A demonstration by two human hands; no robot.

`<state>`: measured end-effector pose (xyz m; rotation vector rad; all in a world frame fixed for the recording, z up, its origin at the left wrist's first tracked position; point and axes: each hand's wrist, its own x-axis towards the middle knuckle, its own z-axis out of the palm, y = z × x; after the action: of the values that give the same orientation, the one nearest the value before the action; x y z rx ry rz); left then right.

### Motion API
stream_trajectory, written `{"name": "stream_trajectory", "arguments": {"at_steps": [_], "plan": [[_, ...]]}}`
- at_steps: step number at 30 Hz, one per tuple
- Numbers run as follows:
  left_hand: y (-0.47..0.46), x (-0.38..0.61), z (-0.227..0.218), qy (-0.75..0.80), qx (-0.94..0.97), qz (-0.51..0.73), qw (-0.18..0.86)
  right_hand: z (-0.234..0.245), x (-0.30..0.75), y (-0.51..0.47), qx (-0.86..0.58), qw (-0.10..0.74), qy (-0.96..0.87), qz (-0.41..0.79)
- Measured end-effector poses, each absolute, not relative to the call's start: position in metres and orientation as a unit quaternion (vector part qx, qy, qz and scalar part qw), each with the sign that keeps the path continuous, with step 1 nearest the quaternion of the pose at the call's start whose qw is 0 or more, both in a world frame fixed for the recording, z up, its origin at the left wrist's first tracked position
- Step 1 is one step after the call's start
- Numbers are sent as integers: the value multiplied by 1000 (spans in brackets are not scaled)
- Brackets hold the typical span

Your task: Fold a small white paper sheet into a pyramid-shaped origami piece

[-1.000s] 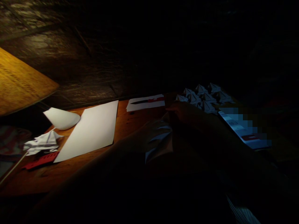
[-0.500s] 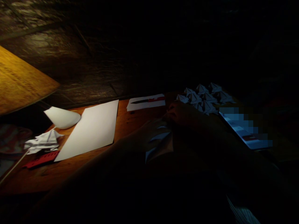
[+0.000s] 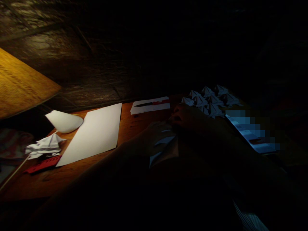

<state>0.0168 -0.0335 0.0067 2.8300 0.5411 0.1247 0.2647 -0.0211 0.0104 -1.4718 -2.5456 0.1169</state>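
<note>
Pulled in since a second ago: right hand (image 3: 186, 117), finger outstretched then, curled now just beside left hand (image 3: 154, 136). At upper left of the frame, brick wall (image 3: 40, 41) behind lit wooden panel (image 3: 24, 83). Below, at the left edge, patterned cloth (image 3: 14, 142) and thin stick (image 3: 13, 175). Next, toward left centre, crumpled-looking folded piece (image 3: 45, 146), red toothed strip (image 3: 43, 164), curled white paper (image 3: 64, 122) and large white sheet (image 3: 96, 134), flat on wooden table (image 3: 128, 128). Near mid-frame, small paper stack (image 3: 136, 110) with red-handled knife (image 3: 160, 102) on top. Below that, folded paper (image 3: 169, 150) under left hand, fingers slightly apart; too dark to tell grip from mere press. Right hand bunched narrow by the paper's upper end; pinch or touch, cannot tell. Right of centre, cluster of pointed paper shapes (image 3: 209, 101). Farther right, glowing flat screen (image 3: 252, 136), partly pixelated. At lower right, striped fabric (image 3: 251, 219).
</note>
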Motion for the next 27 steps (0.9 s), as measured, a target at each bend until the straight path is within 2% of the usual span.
{"name": "stream_trajectory", "arguments": {"at_steps": [9,20,27], "plan": [[-33,12,1,168,980,49,99,13,262,-24,-497,87,-863,27],[-34,13,2,162,982,58,77,14,257,-31,-481,136,-866,8],[-31,12,-5,150,983,87,69,16,253,-31,-471,100,-876,6]]}}
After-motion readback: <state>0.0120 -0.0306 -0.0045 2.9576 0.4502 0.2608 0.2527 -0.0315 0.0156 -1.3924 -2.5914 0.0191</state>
